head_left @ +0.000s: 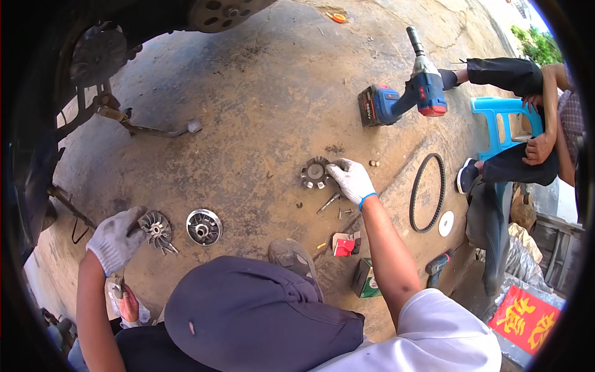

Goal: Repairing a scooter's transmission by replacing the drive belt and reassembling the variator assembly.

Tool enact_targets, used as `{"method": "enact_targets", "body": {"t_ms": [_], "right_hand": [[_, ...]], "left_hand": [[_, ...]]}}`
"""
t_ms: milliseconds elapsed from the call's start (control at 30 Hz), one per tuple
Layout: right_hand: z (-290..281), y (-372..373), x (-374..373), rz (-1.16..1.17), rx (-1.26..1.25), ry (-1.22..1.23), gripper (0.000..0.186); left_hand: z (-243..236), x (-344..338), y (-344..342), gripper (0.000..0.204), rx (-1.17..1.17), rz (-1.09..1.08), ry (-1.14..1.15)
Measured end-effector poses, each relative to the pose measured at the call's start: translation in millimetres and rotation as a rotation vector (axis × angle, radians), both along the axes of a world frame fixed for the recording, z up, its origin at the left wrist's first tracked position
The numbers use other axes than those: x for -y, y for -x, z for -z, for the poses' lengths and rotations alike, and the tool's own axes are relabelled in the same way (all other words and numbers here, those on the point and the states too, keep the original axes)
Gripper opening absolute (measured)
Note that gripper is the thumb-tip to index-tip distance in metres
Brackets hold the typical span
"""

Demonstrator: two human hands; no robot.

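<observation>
My left hand point(118, 240), in a light work glove, pinches the edge of a metal fan-bladed pulley disc point(156, 230) at the left. My right hand point(351, 180), gloved with a blue cuff, grips the rim of a dark round plate with notched edges point(315, 172), near the middle of the ground. Between the hands sits a shiny round metal pulley point(204, 227) with a central hub, touched by neither. Close to my right hand lie a small metal shaft point(328, 203), two brass-coloured nuts point(374, 163) and a few bolts point(343, 213).
A blue cordless impact wrench point(427, 93) stands ahead, right of centre. A black drive belt point(426, 193) and a white disc point(445, 224) lie right. A person point(545, 124) sits by a blue stool point(496, 111). Vehicle parts point(99, 56) fill the upper left. Another person's hand point(128, 305) shows lower left.
</observation>
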State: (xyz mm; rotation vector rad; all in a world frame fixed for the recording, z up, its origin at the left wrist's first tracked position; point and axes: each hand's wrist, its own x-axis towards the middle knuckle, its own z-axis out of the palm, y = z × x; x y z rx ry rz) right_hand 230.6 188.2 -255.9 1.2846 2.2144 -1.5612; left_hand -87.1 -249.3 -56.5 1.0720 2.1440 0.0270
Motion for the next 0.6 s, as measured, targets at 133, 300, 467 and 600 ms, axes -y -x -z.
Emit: {"method": "enact_targets", "body": {"t_ms": [133, 300, 467, 600], "right_hand": [[-5.8, 14.8, 1.2, -0.072, 0.036, -0.082, 0.040], [-0.2, -10.1, -17.1, -0.035, -0.028, -0.264, 0.036], [-51.8, -35.6, -35.6, 0.486, -0.459, 0.405, 0.031], [-69.5, -60.1, -39.2, 0.454, -0.489, 0.356, 0.033]], "left_hand": [[-35.3, -0.6, -14.3, 0.050, -0.008, -0.138, -0.058], [-50.2, 3.9, -26.6, 0.051, -0.067, -0.116, -0.115], [-80.7, 42.2, -24.4, 0.057, -0.093, -0.315, -0.129], [-89.4, 47.0, -32.6, 0.061, -0.095, -0.333, -0.164]]}}
